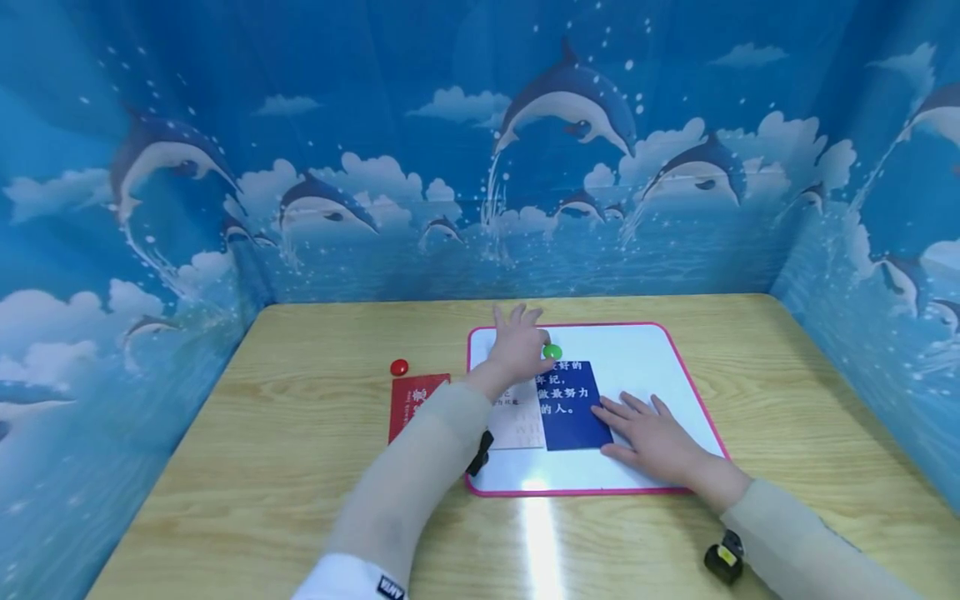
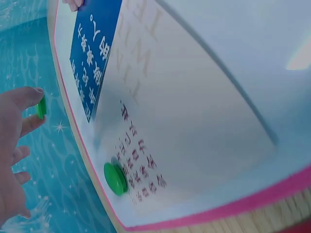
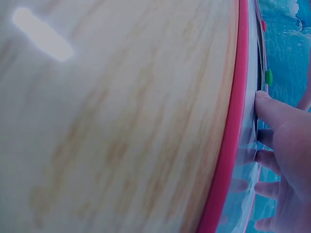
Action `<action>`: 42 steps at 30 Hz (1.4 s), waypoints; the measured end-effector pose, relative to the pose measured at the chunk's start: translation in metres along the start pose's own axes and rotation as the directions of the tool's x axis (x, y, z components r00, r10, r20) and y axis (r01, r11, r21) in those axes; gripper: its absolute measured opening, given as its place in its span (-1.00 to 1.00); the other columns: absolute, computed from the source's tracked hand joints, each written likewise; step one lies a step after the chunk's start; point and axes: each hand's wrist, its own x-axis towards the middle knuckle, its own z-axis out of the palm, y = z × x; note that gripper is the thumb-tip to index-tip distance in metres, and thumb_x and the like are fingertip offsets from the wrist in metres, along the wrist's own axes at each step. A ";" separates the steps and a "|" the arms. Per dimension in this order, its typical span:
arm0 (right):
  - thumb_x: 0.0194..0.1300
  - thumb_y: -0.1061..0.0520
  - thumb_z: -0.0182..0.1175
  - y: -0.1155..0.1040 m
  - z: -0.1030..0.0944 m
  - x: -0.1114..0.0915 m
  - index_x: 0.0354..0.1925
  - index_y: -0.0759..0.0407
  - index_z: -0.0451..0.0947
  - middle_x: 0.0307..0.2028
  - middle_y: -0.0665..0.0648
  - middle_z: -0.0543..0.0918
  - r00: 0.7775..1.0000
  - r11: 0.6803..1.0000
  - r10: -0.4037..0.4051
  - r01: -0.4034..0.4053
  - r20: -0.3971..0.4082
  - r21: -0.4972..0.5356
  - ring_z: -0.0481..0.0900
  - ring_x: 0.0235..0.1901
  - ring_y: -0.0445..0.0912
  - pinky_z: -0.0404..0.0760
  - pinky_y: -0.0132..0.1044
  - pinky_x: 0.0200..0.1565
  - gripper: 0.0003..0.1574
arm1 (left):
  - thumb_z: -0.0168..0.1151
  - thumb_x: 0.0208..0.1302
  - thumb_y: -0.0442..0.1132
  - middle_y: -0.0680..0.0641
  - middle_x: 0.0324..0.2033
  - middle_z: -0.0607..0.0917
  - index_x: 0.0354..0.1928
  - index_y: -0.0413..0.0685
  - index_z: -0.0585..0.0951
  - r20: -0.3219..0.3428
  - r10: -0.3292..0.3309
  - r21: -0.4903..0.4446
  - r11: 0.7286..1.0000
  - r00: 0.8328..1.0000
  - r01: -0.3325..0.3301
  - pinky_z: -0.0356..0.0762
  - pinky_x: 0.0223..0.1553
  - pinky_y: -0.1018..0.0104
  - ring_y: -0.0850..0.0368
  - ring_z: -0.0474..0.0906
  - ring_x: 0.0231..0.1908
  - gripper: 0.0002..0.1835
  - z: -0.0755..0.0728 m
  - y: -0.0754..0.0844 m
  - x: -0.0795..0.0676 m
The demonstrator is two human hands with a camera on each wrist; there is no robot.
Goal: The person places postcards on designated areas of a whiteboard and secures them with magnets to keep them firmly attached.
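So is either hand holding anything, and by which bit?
Yes: the left hand pinches a green disc by its rim, between thumb and finger. The right hand grips nothing; it rests at the blue card's edge.

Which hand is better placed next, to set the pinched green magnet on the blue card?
The left hand, probably: it pinches the green magnet near the top edge of the blue card, while the right hand touches the card's right side, perhaps steadying it.

The left hand (image 1: 517, 348) pinches a green disc (image 1: 553, 352) at the top edge of a blue card (image 1: 573, 429) on a pink-rimmed whiteboard (image 1: 637, 354); the right hand (image 1: 654, 437) touches the card's right side; a red disc (image 1: 399, 367) lies leftward
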 end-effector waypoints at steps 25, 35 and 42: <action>0.27 -0.26 0.06 -0.003 0.000 -0.001 0.32 0.00 0.30 0.31 0.14 0.37 1.000 1.000 0.003 -0.003 0.002 -0.003 0.19 0.34 0.25 0.06 0.39 0.25 -0.26 | 0.14 0.19 0.22 0.02 0.42 0.17 -0.01 0.29 0.62 0.123 -0.051 0.043 0.998 0.991 0.046 -0.42 0.33 -0.35 -0.16 -0.06 0.44 -0.61 0.019 0.019 0.008; 0.26 -0.26 0.07 -0.002 -0.003 0.001 0.32 0.01 0.31 0.30 0.16 0.39 1.000 1.000 -0.006 0.006 0.012 -0.001 0.21 0.33 0.26 0.07 0.38 0.25 -0.25 | 0.11 0.20 0.23 -0.01 0.41 0.18 -0.02 0.27 0.62 0.105 -0.037 0.054 0.998 0.994 0.032 -0.37 0.34 -0.36 -0.17 -0.04 0.43 -0.60 0.027 0.017 0.009; 0.23 -0.35 0.06 -0.001 -0.010 0.007 0.28 0.08 0.35 0.24 0.22 0.44 1.000 0.999 0.012 -0.012 0.012 0.037 0.27 0.29 0.24 0.11 0.33 0.26 -0.19 | 0.09 0.22 0.24 -0.04 0.41 0.18 0.20 0.23 0.47 0.107 -0.045 -0.016 0.999 0.993 0.047 -0.32 0.36 -0.32 -0.12 -0.03 0.43 -0.46 0.026 0.005 0.001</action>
